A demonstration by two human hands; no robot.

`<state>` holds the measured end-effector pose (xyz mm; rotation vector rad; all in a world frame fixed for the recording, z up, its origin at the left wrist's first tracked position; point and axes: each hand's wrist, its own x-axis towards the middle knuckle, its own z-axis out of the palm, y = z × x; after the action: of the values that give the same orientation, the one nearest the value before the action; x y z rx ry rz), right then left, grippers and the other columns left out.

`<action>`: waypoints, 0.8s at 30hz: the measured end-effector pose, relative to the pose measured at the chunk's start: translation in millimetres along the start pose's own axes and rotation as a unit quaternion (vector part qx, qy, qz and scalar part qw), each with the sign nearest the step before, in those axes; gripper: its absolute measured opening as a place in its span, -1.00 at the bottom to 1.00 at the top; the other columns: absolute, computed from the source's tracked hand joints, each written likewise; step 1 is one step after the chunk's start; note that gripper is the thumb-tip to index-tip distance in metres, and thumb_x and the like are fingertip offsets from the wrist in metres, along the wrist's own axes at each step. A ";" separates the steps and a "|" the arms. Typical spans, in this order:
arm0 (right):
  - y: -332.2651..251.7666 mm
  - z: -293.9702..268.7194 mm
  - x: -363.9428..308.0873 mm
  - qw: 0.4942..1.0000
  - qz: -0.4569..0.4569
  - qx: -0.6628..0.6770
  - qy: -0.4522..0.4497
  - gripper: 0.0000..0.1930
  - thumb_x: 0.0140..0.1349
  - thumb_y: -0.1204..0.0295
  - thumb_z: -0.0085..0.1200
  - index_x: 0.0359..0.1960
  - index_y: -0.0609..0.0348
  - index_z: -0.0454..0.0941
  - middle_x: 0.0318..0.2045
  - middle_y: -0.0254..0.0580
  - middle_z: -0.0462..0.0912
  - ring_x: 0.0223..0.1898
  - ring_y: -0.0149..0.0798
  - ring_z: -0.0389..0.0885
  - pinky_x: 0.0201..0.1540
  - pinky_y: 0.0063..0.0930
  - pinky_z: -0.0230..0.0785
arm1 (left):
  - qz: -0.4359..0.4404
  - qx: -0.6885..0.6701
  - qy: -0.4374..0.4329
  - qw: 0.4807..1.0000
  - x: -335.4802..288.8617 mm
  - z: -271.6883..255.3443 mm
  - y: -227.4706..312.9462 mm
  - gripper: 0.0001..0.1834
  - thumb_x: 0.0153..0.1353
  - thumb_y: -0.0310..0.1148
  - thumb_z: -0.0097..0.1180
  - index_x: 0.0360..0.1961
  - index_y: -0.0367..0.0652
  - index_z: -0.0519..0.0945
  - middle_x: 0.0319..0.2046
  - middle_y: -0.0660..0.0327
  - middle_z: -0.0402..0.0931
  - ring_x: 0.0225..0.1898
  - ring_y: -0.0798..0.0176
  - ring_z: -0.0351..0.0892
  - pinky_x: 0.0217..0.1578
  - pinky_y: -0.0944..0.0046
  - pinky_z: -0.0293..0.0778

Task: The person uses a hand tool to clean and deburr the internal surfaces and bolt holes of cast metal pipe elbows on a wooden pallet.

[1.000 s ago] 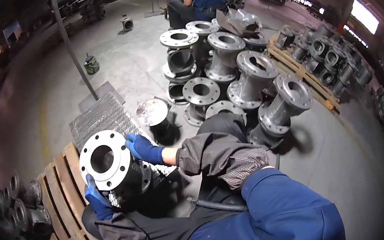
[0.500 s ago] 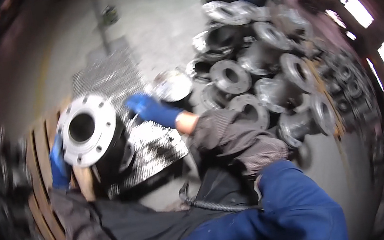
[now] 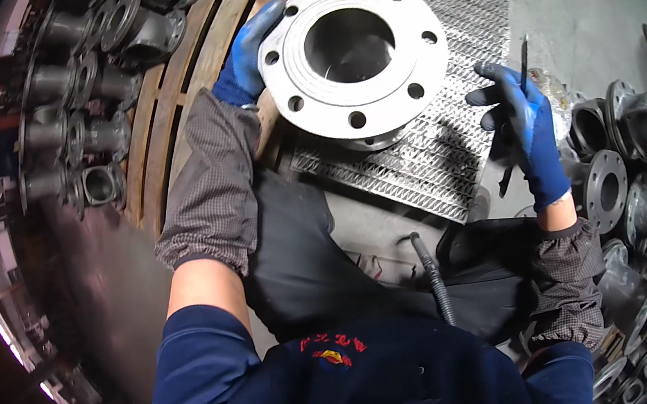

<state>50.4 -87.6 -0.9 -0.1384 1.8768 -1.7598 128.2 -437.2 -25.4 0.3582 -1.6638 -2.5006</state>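
A: Where did you have the flanged pipe fitting?

B: You had it in front of you, above the ridged metal top of the bench, its pale upper flange facing up toward you. Bolt holes ringed the dark bore, and a sliver of the lower flange showed beneath. Whether the base touched the bench was hidden from you.

A: And your left hand?

B: You gripped the flange's left edge with it, fingers wrapped against the rim.

A: What about your right hand?

B: You held it apart from the fitting, to the right, closed around a slim dark rod with the fingers partly bent.

A: What else lay around you?

B: A wooden pallet on your left, with dark castings beyond it; more flanged fittings on your right; and a corrugated hose near your legs.
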 end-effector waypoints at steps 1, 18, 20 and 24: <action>-6.8 0.6 -1.8 0.999 0.018 -0.023 0.014 -0.66 0.34 0.25 -0.15 -0.04 0.23 0.49 -0.44 -0.13 0.64 -0.65 -0.47 0.43 -0.54 -0.67 0.25 | 0.001 0.016 -0.010 1.000 2.6 4.8 1.4 -0.68 0.32 -0.15 -0.12 -0.14 -0.15 0.53 -0.31 0.20 0.61 -0.36 0.39 0.62 -0.31 0.45 0.55; 20.0 -57.6 6.2 0.799 -0.412 -0.431 0.079 -0.66 0.21 0.53 -0.12 0.03 0.34 0.38 -0.32 0.03 0.60 -0.35 -0.05 0.60 -0.30 -0.40 0.45 | 0.101 0.382 -0.049 0.917 -59.7 150.7 13.4 -0.53 0.13 -0.21 0.19 -0.02 -0.32 0.51 -0.25 0.10 0.57 -0.27 0.36 0.57 -0.25 0.36 0.50; 18.2 -59.6 -1.6 0.803 -0.342 -0.481 0.080 -0.63 0.14 0.59 -0.08 0.01 0.41 0.37 -0.25 0.11 0.60 -0.27 0.02 0.62 -0.26 -0.36 0.46 | 0.038 0.365 -0.029 0.930 -70.1 173.5 15.1 -0.48 0.10 -0.21 0.24 0.01 -0.33 0.49 -0.19 0.06 0.57 -0.20 0.31 0.58 -0.16 0.33 0.51; 33.0 -62.6 -15.5 0.797 -0.350 -0.484 0.094 -0.68 0.16 0.58 -0.05 -0.02 0.34 0.41 -0.26 0.02 0.61 -0.28 -0.05 0.63 -0.25 -0.40 0.47 | 0.101 0.351 -0.087 0.927 -81.5 178.2 5.2 -0.49 0.11 -0.24 0.23 0.02 -0.33 0.48 -0.17 0.06 0.56 -0.16 0.28 0.57 -0.11 0.30 0.49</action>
<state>44.4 -20.7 -28.1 -1.2028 2.9623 -0.9605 160.5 -261.8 55.8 0.0088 -2.4863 -1.7586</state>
